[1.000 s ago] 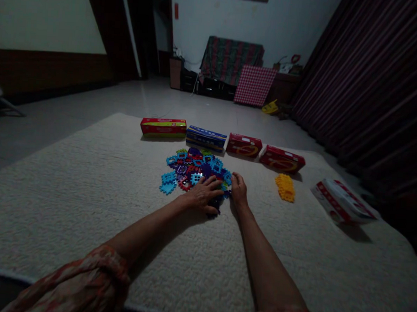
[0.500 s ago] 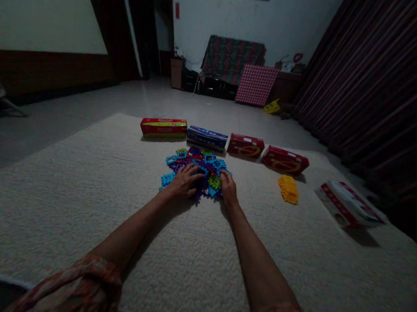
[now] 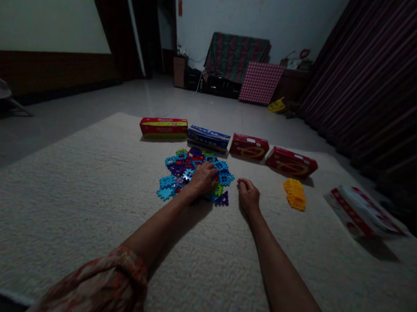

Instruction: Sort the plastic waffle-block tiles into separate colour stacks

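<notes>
A pile of interlocking plastic building pieces (image 3: 167, 181) in light blue, purple, red and green lies on the pale mat. My left hand (image 3: 203, 179) rests over the middle of it, fingers bent down and close together among the pieces; whatever they grip is hidden. Just right of the pile, apart from it, my right hand (image 3: 249, 195) is closed, thumb and fingers pressed together. Anything in that pinch is too small or too dark to name. Farther right sits a small group of yellow building pieces (image 3: 295, 194), touched by neither hand.
Beyond the pile stand a red and green box (image 3: 164, 128), a blue box (image 3: 208, 139) and two dark red boxes (image 3: 249, 146). A white and red box (image 3: 364, 211) is at the right of the mat (image 3: 87, 205). A dark curtain (image 3: 335, 74) hangs at right.
My right hand has moved right, off the pile's edge, and closed. My left hand has shifted right and slightly up over the pieces, its fingers now closer together. The view has tilted slightly.
</notes>
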The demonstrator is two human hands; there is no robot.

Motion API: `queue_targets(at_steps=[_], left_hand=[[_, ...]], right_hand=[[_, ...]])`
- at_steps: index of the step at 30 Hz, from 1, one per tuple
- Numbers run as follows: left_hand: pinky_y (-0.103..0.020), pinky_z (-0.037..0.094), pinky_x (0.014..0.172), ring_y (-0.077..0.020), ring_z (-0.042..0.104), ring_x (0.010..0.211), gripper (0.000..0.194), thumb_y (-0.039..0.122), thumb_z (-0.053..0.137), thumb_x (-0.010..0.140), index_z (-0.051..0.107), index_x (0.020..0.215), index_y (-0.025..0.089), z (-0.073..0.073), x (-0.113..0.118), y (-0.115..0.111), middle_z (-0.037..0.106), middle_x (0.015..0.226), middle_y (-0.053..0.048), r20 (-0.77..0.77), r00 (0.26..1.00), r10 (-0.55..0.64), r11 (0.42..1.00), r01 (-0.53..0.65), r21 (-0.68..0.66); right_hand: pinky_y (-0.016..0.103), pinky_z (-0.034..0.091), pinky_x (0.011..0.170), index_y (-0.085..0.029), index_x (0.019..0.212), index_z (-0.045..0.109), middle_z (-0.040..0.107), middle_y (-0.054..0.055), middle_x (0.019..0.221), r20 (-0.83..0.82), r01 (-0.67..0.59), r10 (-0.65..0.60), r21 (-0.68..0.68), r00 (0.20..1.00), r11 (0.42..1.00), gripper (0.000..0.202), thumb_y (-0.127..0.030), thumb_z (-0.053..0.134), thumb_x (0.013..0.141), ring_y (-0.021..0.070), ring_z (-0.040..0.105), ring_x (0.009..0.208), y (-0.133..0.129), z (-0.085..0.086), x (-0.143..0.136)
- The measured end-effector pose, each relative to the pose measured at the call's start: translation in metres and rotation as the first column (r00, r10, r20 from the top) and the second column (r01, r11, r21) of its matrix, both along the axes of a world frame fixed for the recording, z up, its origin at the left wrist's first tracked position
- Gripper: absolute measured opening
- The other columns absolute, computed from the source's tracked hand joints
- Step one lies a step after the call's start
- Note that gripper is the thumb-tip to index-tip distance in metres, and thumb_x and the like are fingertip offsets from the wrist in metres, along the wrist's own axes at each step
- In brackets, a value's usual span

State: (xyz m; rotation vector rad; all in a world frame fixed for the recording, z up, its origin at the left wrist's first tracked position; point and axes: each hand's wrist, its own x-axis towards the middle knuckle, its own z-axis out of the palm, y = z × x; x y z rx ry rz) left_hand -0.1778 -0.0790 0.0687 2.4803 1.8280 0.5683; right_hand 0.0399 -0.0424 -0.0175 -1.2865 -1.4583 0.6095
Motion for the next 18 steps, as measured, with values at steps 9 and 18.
queue_targets(at_steps=[9,18], left_hand=[[-0.032,0.046,0.108,-0.0223,0.062,0.123,0.042,0.016,0.053,0.088,0.068,0.127,0.02,0.015,0.004,0.041,0.068,0.131,-0.01,0.03,0.983,0.18,0.972,-0.173,-0.158],[-0.029,0.043,0.112,-0.0207,0.063,0.125,0.047,0.013,0.048,0.09,0.068,0.132,0.018,0.012,-0.024,0.058,0.069,0.132,-0.009,0.122,0.946,0.299,0.945,-0.276,-0.174]], right_hand=[[0.036,0.053,0.081,-0.017,0.093,0.075,0.076,0.009,0.093,0.012,-0.01,0.011,-0.059,1.0,0.998,0.032,-0.04,0.055,0.083,0.024,0.069,0.086,-0.01,0.008,-0.003],[0.037,0.057,0.079,-0.018,0.093,0.072,0.073,0.009,0.094,0.092,-0.145,0.139,0.062,0.986,0.987,0.023,-0.036,0.059,0.085,0.0226,0.068,0.085,-0.022,0.023,-0.008]])
